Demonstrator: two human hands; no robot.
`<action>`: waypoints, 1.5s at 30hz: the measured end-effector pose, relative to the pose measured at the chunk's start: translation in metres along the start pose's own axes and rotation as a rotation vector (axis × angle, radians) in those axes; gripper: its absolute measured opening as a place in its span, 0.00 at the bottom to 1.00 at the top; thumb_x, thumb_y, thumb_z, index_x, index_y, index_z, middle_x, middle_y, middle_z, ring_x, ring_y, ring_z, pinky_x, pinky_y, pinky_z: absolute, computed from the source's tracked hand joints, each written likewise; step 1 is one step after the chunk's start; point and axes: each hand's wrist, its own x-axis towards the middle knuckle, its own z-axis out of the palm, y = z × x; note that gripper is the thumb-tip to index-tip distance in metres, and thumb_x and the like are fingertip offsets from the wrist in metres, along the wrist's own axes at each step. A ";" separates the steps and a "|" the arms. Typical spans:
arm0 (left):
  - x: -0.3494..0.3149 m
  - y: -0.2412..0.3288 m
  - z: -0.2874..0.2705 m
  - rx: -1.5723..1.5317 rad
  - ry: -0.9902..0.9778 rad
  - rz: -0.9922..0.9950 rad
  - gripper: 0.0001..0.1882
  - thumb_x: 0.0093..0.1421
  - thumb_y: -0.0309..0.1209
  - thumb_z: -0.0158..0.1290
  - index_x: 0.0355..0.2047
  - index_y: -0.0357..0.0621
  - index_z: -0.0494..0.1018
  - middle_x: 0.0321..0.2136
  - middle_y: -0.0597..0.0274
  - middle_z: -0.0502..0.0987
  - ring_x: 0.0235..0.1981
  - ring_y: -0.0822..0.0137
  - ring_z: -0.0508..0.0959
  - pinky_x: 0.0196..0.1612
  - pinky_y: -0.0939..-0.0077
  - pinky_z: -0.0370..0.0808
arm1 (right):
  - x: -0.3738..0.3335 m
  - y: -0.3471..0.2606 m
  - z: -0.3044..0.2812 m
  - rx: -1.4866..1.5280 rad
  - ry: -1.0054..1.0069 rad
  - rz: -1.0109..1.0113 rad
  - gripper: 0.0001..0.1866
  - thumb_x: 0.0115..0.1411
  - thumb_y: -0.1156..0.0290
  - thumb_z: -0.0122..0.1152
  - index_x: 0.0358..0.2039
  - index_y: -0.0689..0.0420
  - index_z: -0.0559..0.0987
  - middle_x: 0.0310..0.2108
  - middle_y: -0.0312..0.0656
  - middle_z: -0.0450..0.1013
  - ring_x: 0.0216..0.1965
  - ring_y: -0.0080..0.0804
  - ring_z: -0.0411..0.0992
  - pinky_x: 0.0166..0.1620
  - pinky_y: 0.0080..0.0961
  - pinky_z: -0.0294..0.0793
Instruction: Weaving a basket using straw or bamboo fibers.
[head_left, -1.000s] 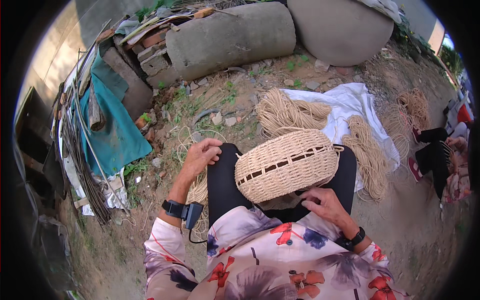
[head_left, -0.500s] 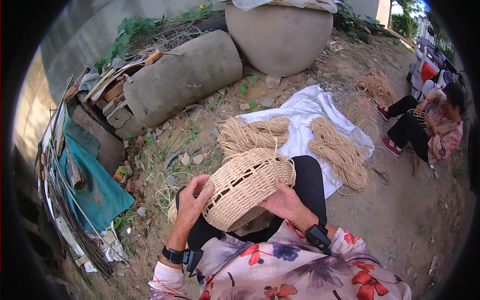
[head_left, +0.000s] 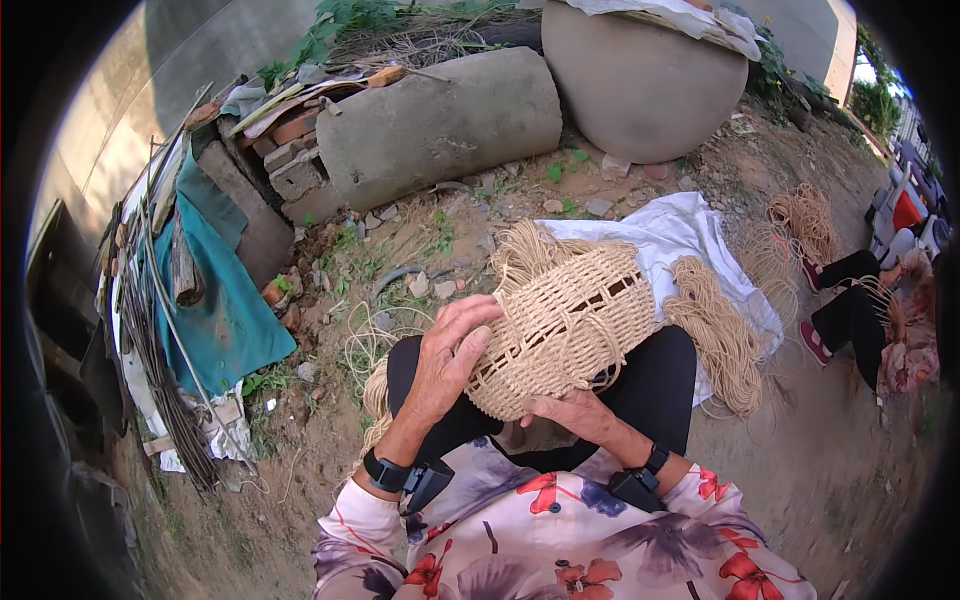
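Note:
A woven basket of pale straw-coloured cord (head_left: pixel 570 335) lies tilted on its side over my lap, with a row of dark open gaps along its wall. A loose loop of cord hangs over its near side. My left hand (head_left: pixel 455 350) is closed on the left end of the basket, thumb and fingers curled at its edge. At the near lower edge my right hand (head_left: pixel 582 416) is closed on the basket, thumb along the rim and the other fingers partly hidden.
Bundles of cord (head_left: pixel 715 340) lie on and beside a white sheet (head_left: pixel 665 235) beyond my knees. A concrete cylinder (head_left: pixel 440 125) and a big clay vat (head_left: pixel 640 80) stand behind. Teal cloth (head_left: pixel 225 290) is at left; another person (head_left: pixel 905 320) sits at right.
The basket has turned and moved away from me to the right. My right hand has shifted from its right end to its near edge. The view has swung left.

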 end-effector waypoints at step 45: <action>-0.060 -0.050 0.073 -1.740 0.263 -0.642 0.16 0.65 0.47 0.47 0.44 0.56 0.77 0.47 0.65 0.78 0.46 0.63 0.76 0.47 0.58 0.74 | -0.036 -0.037 -0.049 -0.167 0.315 -0.104 0.13 0.62 0.71 0.55 0.45 0.63 0.76 0.38 0.37 0.74 0.35 0.22 0.72 0.39 0.19 0.72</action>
